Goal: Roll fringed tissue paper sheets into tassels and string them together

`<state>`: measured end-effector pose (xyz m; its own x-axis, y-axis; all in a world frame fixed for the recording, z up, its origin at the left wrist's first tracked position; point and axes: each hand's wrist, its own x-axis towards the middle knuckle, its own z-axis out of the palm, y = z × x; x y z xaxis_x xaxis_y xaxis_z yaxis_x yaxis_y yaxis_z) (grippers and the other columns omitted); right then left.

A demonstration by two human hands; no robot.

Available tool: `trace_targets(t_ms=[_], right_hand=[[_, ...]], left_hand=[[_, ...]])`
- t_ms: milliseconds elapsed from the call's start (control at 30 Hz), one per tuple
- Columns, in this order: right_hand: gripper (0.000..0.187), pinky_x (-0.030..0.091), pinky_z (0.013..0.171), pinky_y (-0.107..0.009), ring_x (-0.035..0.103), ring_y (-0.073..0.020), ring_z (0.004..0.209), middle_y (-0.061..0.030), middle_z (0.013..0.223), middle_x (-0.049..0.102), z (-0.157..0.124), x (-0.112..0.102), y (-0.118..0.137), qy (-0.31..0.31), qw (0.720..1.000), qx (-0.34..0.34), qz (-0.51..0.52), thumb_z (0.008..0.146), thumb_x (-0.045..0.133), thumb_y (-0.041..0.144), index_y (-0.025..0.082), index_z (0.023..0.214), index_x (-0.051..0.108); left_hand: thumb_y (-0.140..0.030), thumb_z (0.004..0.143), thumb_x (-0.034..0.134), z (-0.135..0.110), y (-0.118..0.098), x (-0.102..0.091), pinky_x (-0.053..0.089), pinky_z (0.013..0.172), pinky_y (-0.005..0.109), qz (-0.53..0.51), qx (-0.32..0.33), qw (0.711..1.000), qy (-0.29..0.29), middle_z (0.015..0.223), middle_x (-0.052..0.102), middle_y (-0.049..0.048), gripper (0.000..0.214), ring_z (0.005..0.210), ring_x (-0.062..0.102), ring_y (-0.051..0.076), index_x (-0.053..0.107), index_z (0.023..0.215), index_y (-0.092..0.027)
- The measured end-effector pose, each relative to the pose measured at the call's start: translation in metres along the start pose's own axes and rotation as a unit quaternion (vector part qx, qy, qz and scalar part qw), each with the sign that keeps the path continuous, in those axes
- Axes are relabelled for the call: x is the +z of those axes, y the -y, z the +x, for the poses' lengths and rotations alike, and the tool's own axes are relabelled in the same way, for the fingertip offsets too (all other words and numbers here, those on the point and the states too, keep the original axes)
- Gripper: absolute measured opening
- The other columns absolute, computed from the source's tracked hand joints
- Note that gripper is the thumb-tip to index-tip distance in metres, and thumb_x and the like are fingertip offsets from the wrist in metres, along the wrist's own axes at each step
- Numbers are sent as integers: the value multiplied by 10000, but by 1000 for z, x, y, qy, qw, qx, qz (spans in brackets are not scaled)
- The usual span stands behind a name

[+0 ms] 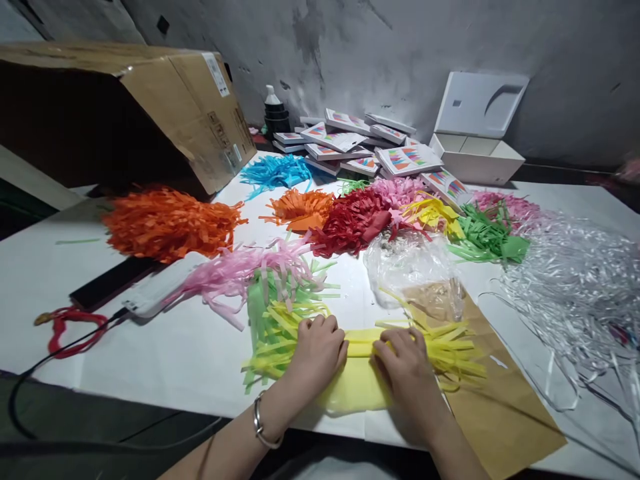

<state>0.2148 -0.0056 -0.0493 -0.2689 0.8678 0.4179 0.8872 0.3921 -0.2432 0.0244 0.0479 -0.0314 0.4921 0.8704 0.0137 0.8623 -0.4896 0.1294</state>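
Both my hands rest on a yellow tissue-paper fringe [360, 343] lying at the near edge of the white table [190, 353]. My left hand [317, 350], with a silver bracelet on the wrist, is curled and presses the folded yellow band from the left. My right hand [407, 363] is curled on the same band from the right. Yellow strips fan out on both sides. A green fringe [265, 310] and a pink fringe [240, 273] lie just beyond my left hand.
Orange [167, 223], red [353, 223], blue [275, 172] and green [487, 237] fringes cover the table. A clear plastic bag [413, 267] lies on brown paper [505, 407]. Silver shreds [575, 287] spread at right. A cardboard box [150, 107], booklets [350, 143] and a white box [475, 143] stand behind.
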Motion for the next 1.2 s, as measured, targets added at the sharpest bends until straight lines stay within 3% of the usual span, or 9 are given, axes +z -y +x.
trace_targets(t_ms=[100,233,267,367,533,733,900,1033,1200], right_hand=[[243,366,900,-374,532,-191,791,-23,795,609,-3,5,1,19,997,-66,24,985,461,84,200,814,589],[257,374,867,-354,514,-179,751,-21,764,578,-3,8,3,1,999,-38,26,990,456,92,190,779,563],[218,374,879,-358,525,-182,778,-27,798,588,-2,8,5,3,999,-33,30,990,467,111,186,815,573],[136,374,894,-365,527,-191,806,-25,848,595,1,7,11,26,998,-47,24,973,505,131,189,876,581],[227,384,852,-353,486,-203,743,-22,772,572,-7,2,4,44,997,-67,-8,931,493,54,205,778,564],[209,339,953,-418,542,-224,871,-45,879,624,-23,-6,-19,17,999,30,-26,991,455,102,209,864,583],[187,327,907,-461,532,-251,842,-51,839,609,-16,-1,-17,29,994,85,-66,974,496,112,210,829,562],[198,294,991,-498,543,-251,909,-62,916,630,-9,-4,-8,20,993,87,-71,938,497,48,212,854,571],[207,351,929,-387,520,-199,836,-18,850,607,-3,0,5,45,998,-45,-22,915,517,45,219,819,572]], left_hand=[[-249,919,643,-5,2,-1,404,874,505,-18,1,999,-30,957,683,91,111,936,595,294,708,864,-176],[-234,868,702,-13,3,3,308,1039,561,-93,94,982,-135,1133,658,88,132,1093,557,304,679,997,-216],[-195,889,667,-14,3,6,296,1049,553,-107,120,976,-150,1098,665,67,74,1080,558,287,677,954,-228],[-110,938,555,-14,2,13,330,998,499,-137,149,963,-176,914,671,24,189,935,568,229,651,816,-218],[-187,957,591,-13,9,18,348,947,478,-143,145,971,-127,843,672,16,194,869,560,220,619,765,-195],[-165,977,541,-18,8,14,354,934,482,-111,86,986,-91,957,685,41,152,921,574,241,647,872,-198],[-154,928,586,-10,-4,6,383,871,508,-10,27,999,-46,940,662,86,103,903,567,284,654,852,-167],[-95,892,626,-5,-1,6,363,907,486,-24,107,991,-83,990,662,60,116,928,558,258,648,840,-197],[-124,907,630,-1,3,5,337,953,470,-34,190,978,-84,870,654,15,150,883,546,223,630,785,-211]])
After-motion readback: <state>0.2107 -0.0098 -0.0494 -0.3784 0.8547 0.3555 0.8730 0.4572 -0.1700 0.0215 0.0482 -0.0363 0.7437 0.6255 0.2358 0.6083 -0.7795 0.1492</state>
